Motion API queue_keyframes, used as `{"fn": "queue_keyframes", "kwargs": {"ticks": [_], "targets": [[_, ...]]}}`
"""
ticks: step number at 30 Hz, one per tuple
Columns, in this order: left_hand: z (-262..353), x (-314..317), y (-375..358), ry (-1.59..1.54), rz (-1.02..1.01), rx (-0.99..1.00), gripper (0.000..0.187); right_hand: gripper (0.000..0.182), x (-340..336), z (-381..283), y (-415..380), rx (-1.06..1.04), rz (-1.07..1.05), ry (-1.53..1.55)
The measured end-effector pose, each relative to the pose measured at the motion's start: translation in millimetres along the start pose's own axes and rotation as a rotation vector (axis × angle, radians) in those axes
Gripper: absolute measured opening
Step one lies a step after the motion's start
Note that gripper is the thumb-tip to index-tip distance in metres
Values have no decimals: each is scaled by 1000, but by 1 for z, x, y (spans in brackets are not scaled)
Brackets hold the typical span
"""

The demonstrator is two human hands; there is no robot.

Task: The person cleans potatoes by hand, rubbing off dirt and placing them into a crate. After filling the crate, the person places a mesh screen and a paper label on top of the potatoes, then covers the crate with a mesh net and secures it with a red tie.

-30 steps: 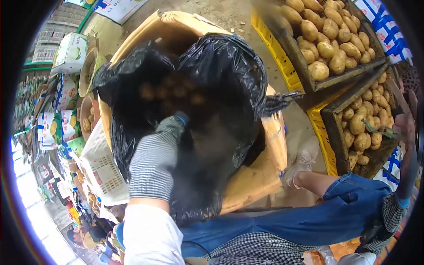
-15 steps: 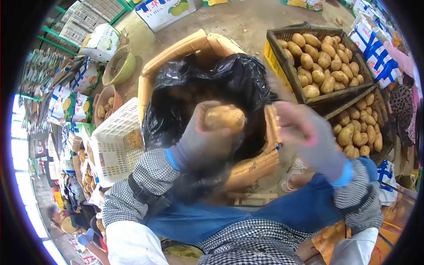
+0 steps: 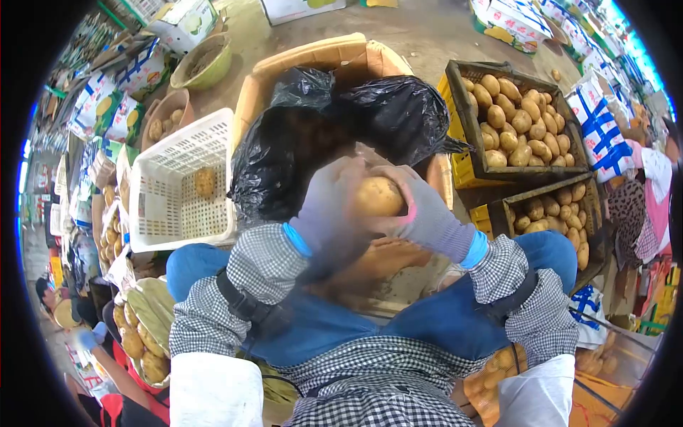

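A yellow-brown potato (image 3: 380,197) sits between my two gloved hands, over the near side of a cardboard box (image 3: 245,107). My left hand (image 3: 326,198) is closed on the potato's left side, its fingers blurred. Around the potato's right side curls my right hand (image 3: 430,213), in a grey glove with bare fingertips. A black plastic bag (image 3: 267,153) lines the box and folds over its rim. The inside of the bag is dark and blurred, so its contents cannot be made out.
At the right stand two crates of potatoes, a far crate (image 3: 519,171) and a near crate (image 3: 509,213). A white plastic basket (image 3: 146,192) with one potato (image 3: 205,183) stands left of the box. Behind it is a green tub (image 3: 213,67). Another person (image 3: 89,334) is at lower left.
My right hand has come in from the right and now meets the potato, which my left hand held alone before. The view has shifted, showing more of the left side.
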State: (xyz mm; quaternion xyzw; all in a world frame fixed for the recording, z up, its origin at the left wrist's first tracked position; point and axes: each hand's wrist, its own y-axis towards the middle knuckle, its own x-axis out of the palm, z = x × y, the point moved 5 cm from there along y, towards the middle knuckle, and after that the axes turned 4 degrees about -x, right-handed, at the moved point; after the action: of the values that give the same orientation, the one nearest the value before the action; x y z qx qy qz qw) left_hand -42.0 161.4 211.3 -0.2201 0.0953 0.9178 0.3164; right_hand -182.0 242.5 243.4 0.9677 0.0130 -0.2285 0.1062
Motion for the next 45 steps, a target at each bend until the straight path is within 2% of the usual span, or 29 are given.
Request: {"fn": "queue_keyframes", "kwargs": {"ticks": [2,4,5,7,12,15,21,24,26,27,30,31,34,35,38,41,43,45], "targets": [[-5,-8,3,25,27,8,38,75,-2,-1,2,-4,-29,56],[-11,-10,8,-258,-45,-157,41,82,-4,6,5,-82,47,80],[-4,-9,9,-581,-131,-332,43,86,-7,9,7,-121,88,90],[7,-6,12,-855,-218,-441,47,86,-12,15,10,-125,130,67],[21,-9,11,-683,-161,-150,64,89,-15,24,15,-45,138,74],[23,-10,5,-848,-212,-279,62,89,-15,23,15,29,90,94],[5,-19,6,-665,-111,-264,36,87,-6,25,14,23,33,112],[21,-21,7,-570,-83,-218,39,87,-8,22,9,-20,76,24],[11,-6,7,-732,-63,-357,44,86,-12,19,11,-61,129,-20],[14,0,4,-766,-150,-328,49,84,-11,23,11,-55,153,66],[16,6,1,-696,-223,-364,63,79,-9,25,8,40,144,248],[12,5,0,-705,-229,-395,63,69,-8,25,6,-1,183,115],[15,12,-1,-760,-240,-382,62,58,-8,28,9,-14,224,145],[15,14,-1,-793,-235,-400,60,46,-11,20,5,-35,279,38],[13,18,-3,-866,-211,-425,55,40,-11,22,8,107,250,93],[11,17,-4,-858,-176,-403,51,35,-10,37,18,-23,352,149],[12,12,-4,-830,-144,-401,47,38,-8,39,18,74,315,229],[1,4,1,-761,-71,-272,43,43,-6,38,19,128,256,289]]}}
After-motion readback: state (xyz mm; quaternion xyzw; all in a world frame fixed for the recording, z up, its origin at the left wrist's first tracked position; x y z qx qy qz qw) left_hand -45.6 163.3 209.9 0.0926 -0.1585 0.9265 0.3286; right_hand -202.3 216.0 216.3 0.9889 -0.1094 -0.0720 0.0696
